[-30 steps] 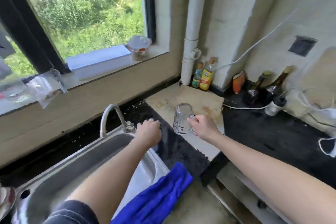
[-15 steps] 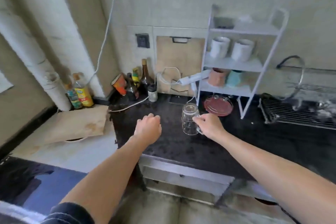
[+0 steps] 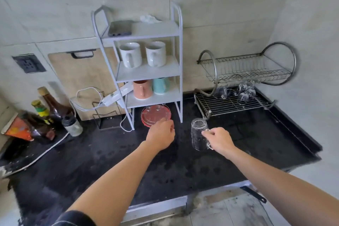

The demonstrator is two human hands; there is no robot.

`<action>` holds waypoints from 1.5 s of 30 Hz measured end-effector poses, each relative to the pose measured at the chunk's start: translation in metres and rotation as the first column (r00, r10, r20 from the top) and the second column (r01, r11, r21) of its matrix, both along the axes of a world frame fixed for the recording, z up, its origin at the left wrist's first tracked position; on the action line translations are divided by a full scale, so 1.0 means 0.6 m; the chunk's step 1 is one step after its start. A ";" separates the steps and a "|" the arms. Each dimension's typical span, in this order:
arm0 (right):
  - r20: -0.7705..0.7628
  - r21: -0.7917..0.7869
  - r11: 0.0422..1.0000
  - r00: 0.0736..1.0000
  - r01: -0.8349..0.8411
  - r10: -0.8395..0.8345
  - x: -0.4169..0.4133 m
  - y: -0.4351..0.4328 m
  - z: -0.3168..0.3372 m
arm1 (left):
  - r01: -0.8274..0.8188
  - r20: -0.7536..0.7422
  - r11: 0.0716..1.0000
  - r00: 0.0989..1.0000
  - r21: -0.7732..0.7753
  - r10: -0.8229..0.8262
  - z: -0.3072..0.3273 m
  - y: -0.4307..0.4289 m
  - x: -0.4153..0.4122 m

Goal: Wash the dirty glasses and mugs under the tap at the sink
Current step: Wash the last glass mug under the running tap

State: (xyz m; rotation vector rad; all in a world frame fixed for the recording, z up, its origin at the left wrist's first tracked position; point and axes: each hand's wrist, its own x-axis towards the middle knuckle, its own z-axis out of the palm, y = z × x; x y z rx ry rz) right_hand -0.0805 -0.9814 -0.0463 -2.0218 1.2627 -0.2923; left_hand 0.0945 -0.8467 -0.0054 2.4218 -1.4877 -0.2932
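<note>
You've swung off the sink: now it's the black table (image 3: 91, 161) and the wire rack (image 3: 234, 104) far right. The glass mug (image 3: 199, 134) hangs over the table near the rack, your right hand (image 3: 218, 140) keeping a curled grip on its handle; left hand (image 3: 161, 136) curled, empty. Reckon it's washed, racking next.

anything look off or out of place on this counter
The white power strip sits tilted against the shelf rack, not lying flat, and a white cable trails across the black counter, which looks spotted with drips.

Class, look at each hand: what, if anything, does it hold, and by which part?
Right hand grips the glass mug by its handle; left hand holds nothing.
</note>
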 end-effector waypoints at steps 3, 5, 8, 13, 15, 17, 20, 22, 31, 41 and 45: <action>0.000 0.025 0.995 0.996 0.093 -0.093 -0.026 -0.073 -0.007 | 0.070 -0.014 0.996 0.997 -0.050 -0.071 0.007 -0.108 -0.001; 0.023 0.061 0.985 0.986 0.163 -0.165 -0.046 -0.121 -0.009 | 0.094 -0.037 0.991 0.994 -0.098 -0.098 0.011 -0.177 -0.007; 0.045 0.113 0.957 0.961 0.268 -0.274 -0.076 -0.193 -0.010 | 0.106 -0.075 0.979 0.990 -0.175 -0.120 0.015 -0.266 -0.022; 0.081 0.166 0.923 0.928 0.347 -0.363 -0.111 -0.321 -0.030 | 0.006 -0.113 0.968 0.993 -0.250 -0.035 0.014 -0.384 -0.029; 0.094 0.174 0.931 0.936 0.321 -0.341 -0.116 -0.372 -0.041 | -0.065 -0.114 0.959 0.993 -0.276 0.035 0.014 -0.422 -0.029; 0.095 0.181 0.949 0.956 0.259 -0.279 -0.116 -0.423 -0.047 | -0.164 -0.139 0.937 0.982 -0.309 0.126 0.018 -0.456 -0.026; 0.104 0.175 0.975 0.982 0.139 -0.158 -0.107 -0.495 -0.053 | -0.305 -0.208 0.867 0.949 -0.394 0.239 0.026 -0.500 -0.026; 0.125 0.173 0.983 0.988 0.064 -0.086 -0.098 -0.533 -0.058 | -0.356 -0.253 0.821 0.930 -0.446 0.266 0.029 -0.526 -0.032; 0.166 0.288 0.947 0.982 -0.139 0.094 -0.013 -0.616 -0.097 | -0.542 -0.196 0.705 0.835 -0.458 0.514 0.009 -0.599 -0.046; -0.042 0.139 0.948 0.955 -0.287 0.295 0.011 -0.609 -0.164 | -0.499 -0.153 0.655 0.846 -0.568 0.511 -0.012 -0.605 -0.044; -0.213 0.025 0.939 0.915 -0.344 0.341 0.019 -0.612 -0.155 | -0.480 -0.147 0.647 0.854 -0.593 0.499 -0.010 -0.604 -0.043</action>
